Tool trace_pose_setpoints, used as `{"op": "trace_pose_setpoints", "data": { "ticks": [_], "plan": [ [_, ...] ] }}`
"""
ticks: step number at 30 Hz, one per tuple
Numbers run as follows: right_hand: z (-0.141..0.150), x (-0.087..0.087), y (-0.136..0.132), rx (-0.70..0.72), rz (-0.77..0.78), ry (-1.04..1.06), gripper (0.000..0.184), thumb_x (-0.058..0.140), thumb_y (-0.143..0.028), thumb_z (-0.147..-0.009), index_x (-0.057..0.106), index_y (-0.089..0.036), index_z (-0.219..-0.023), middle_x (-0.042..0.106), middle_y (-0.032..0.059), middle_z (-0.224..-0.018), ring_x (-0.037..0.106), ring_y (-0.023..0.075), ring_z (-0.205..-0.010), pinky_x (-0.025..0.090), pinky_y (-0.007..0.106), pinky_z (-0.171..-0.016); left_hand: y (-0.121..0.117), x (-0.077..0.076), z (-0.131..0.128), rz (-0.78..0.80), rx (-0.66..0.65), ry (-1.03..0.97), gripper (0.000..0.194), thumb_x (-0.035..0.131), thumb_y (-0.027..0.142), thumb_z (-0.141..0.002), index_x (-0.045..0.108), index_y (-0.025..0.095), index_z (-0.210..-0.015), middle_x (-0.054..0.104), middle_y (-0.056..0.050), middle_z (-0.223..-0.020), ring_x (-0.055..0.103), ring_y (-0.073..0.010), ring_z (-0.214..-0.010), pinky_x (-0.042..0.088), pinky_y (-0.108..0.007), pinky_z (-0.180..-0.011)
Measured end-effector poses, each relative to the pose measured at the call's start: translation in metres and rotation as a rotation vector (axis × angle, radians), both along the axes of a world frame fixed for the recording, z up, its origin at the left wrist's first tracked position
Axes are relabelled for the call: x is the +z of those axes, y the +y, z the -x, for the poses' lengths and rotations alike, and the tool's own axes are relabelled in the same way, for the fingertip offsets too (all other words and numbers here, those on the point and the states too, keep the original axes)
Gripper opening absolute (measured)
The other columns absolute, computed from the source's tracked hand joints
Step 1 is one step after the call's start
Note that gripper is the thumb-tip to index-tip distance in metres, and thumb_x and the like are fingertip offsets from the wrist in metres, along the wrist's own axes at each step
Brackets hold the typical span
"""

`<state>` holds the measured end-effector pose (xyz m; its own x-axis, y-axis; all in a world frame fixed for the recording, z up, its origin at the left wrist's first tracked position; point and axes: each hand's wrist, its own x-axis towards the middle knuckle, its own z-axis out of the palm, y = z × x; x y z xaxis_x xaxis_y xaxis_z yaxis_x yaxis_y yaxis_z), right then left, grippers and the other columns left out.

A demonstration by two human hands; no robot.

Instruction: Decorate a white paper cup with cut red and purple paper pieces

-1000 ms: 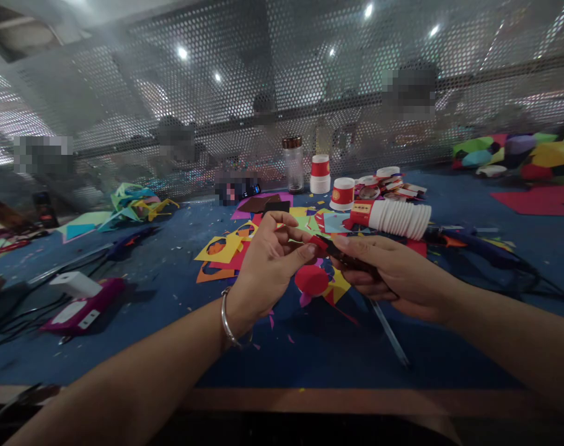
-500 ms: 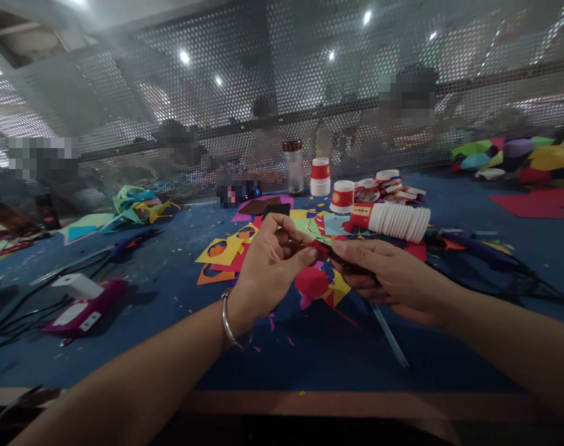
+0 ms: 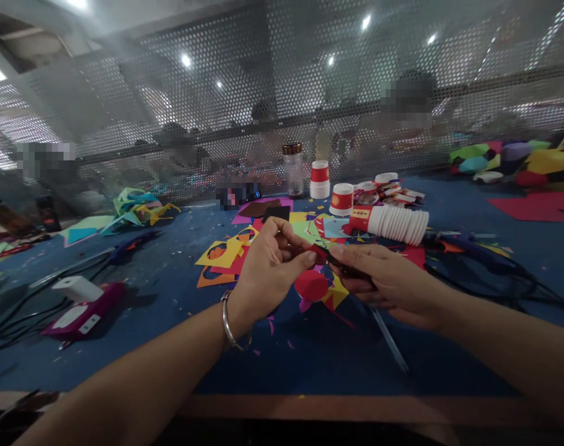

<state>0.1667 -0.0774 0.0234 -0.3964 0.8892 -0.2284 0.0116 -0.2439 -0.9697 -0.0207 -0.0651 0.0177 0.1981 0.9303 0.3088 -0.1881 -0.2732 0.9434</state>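
Note:
My left hand [image 3: 268, 269], with a silver bangle on the wrist, pinches a small red paper piece [image 3: 318, 253] between thumb and fingers. My right hand [image 3: 384, 282] is closed round dark scissors [image 3: 344, 267] whose tip meets that red piece. Both hands hover over the blue table [image 3: 147, 347]. Just below them lies a red paper circle [image 3: 312, 285] on yellow and pink scraps.
Coloured paper offcuts [image 3: 221, 254] litter the middle. A lying stack of white cups [image 3: 396, 223], upright red-and-white cups [image 3: 342, 199] and a clear jar [image 3: 293, 167] stand behind. A purple device [image 3: 82, 313] with a white block and cables lies left; glue-gun cables [image 3: 486, 260] right. A perforated screen closes the back.
The hands stay together and have shifted only slightly; the view has tilted a little. The red piece remains pinched at the scissors' tip.

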Motion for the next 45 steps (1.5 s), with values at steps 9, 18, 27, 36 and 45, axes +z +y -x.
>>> {"op": "trace_pose_setpoints", "data": {
  "ticks": [9, 18, 27, 36, 45],
  "plan": [
    [-0.001, -0.001, 0.001, -0.016, -0.041, 0.010, 0.049, 0.076, -0.065, -0.078, 0.054, -0.021, -0.074, 0.033, -0.0101, -0.054, 0.017, 0.0048, -0.045, 0.006, 0.019, -0.038, -0.001, -0.003, -0.003, 0.016, -0.020, 0.028, 0.038, 0.079, 0.009, -0.073, 0.045, 0.022, -0.086, 0.068, 0.003, -0.077, 0.064, -0.0102, -0.072, 0.052, -0.025, -0.070],
    [-0.002, -0.008, 0.011, -0.101, -0.211, 0.071, 0.060, 0.073, -0.078, -0.073, 0.056, -0.021, -0.074, 0.035, -0.0081, -0.054, 0.024, 0.0064, -0.047, 0.013, 0.021, -0.042, 0.003, -0.002, -0.003, 0.162, -0.010, -0.091, 0.038, 0.085, 0.014, -0.070, 0.061, 0.017, -0.098, 0.070, 0.002, -0.079, 0.067, -0.0096, -0.073, 0.053, -0.023, -0.072],
    [0.001, 0.000, 0.008, -0.059, -0.038, 0.125, 0.061, 0.089, -0.066, -0.062, 0.049, -0.022, -0.071, 0.033, -0.0131, -0.048, 0.015, 0.0017, -0.042, 0.008, 0.017, -0.035, 0.003, -0.005, -0.003, 0.024, -0.106, -0.015, 0.013, 0.084, 0.014, -0.073, 0.074, 0.017, -0.079, 0.073, 0.002, -0.078, 0.065, -0.0078, -0.073, 0.050, -0.019, -0.070],
    [-0.004, 0.003, 0.007, 0.013, 0.045, 0.246, 0.053, 0.097, -0.045, -0.062, 0.054, -0.020, -0.077, 0.038, -0.0138, -0.050, 0.017, -0.0004, -0.042, 0.011, 0.013, -0.035, 0.005, -0.004, -0.001, -0.052, -0.117, 0.071, 0.012, 0.087, 0.022, -0.073, 0.076, 0.018, -0.078, 0.074, -0.003, -0.085, 0.066, -0.0130, -0.078, 0.052, -0.024, -0.072],
    [-0.001, 0.004, 0.003, -0.042, -0.058, 0.241, 0.045, 0.097, -0.034, -0.061, 0.057, -0.018, -0.076, 0.035, -0.0144, -0.048, 0.018, 0.0004, -0.041, 0.010, 0.016, -0.036, 0.003, -0.005, -0.004, 0.044, -0.164, -0.097, 0.020, 0.086, 0.015, -0.072, 0.073, 0.018, -0.086, 0.071, 0.001, -0.079, 0.065, -0.0094, -0.075, 0.051, -0.022, -0.074]
  ]
}}
